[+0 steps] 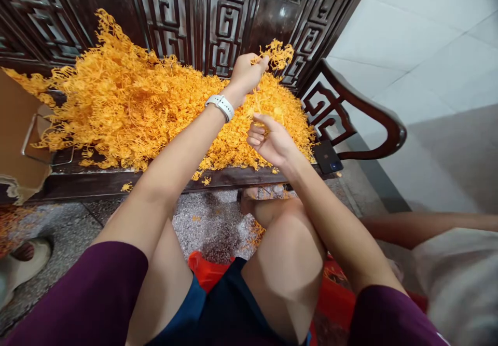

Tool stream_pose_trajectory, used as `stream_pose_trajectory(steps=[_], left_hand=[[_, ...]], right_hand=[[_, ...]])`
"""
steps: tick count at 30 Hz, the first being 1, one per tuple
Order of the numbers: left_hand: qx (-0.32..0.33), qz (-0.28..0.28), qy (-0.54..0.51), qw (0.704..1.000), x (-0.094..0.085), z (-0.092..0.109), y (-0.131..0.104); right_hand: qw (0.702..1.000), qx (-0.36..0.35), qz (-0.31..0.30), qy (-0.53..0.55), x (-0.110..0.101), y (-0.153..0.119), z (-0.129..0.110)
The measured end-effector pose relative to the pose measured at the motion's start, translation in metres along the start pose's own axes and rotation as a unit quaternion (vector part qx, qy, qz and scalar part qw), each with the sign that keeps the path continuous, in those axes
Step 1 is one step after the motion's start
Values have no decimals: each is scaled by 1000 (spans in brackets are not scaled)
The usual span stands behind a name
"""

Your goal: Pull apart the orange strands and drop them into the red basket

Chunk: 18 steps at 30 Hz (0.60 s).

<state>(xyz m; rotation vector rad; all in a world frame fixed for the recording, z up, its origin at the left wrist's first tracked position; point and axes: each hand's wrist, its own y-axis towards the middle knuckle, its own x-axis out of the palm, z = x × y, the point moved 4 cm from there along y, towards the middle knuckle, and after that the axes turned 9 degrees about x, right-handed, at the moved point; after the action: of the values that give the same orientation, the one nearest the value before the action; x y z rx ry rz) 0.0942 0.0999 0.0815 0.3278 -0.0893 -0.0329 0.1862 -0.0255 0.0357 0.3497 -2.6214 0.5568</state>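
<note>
A large heap of orange stringy plastic pieces (140,97) covers the dark wooden bench. Above its right part, my left hand (248,72) is closed on a small cluster of these pieces (279,55), which sticks out past the fingertips. A white watch (221,106) is on the left wrist. Lower and nearer to me, my right hand (274,141) is closed, thumb against the curled fingers, with orange bits showing at them. A thin strand appears to hang between the two hands. How far it runs into either hand is hidden.
The bench's carved back (229,19) rises behind the heap, and a curved armrest (373,107) stands at right. A dark phone (328,156) lies by the armrest. At left is a cardboard box (23,128). Red plastic (208,271) lies below me; another person's arm (420,226) is at right.
</note>
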Motion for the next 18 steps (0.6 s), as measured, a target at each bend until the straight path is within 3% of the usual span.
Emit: stream_pose_trajectory(steps=[6,9,13,16,18], left_hand=[[-11,-21,2,1000,15,-14,0],[-12,-28,14,999,22,-11,-2],[-5,34,45,998,8,8,-12],[5,43,15,999,-3,-1,-9],[27,45,-1,999,-6,-14,-5]], right_hand=[[995,-61,62,-45,-6,4,-3],[994,-54,81,-53,-11,8,1],[998,25,49,8,-8,6,13],[997,59,47,24,-12,8,18],[998,60,-9,25,-11,10,20]])
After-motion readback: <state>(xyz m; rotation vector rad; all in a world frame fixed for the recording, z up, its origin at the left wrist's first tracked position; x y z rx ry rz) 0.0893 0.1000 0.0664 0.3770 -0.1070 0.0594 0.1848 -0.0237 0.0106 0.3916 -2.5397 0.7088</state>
